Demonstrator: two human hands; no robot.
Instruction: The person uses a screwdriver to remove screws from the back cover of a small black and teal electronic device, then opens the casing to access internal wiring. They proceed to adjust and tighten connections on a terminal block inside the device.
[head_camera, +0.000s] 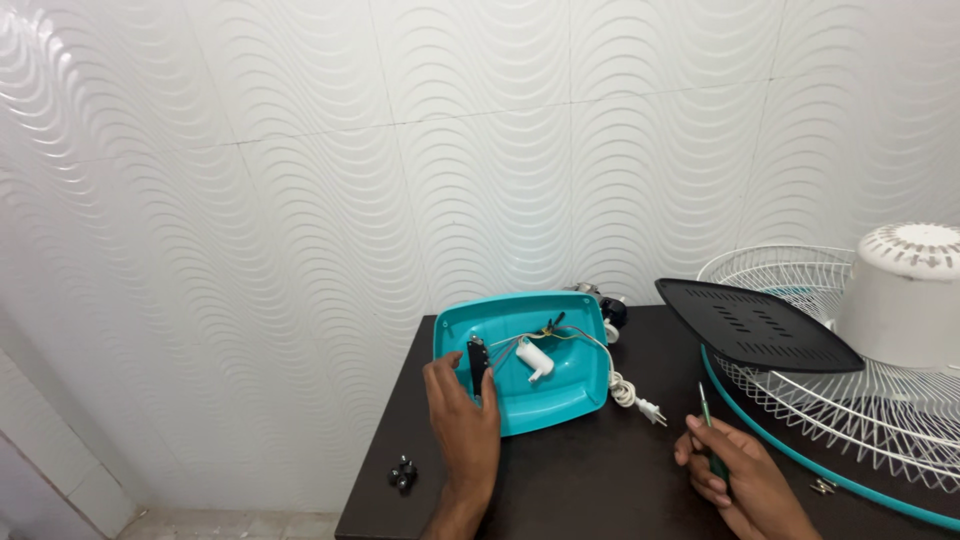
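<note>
While the left hand rests half-open on the near rim of the upturned teal plastic fan base, thumb and fingers touching the black switch block inside it, steadying that shell firmly seems wise before any tool goes in. The right hand, well to the right above the dark bench, is curled shut round a slim green-handled screwdriver, tip pointing away.

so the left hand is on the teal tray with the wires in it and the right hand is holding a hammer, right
Not quite. The left hand does rest on the teal tray with the wires in it, but the right hand holds a thin green-handled screwdriver, not a hammer. The head view shows its slim shaft sticking up from the fingers.
</note>
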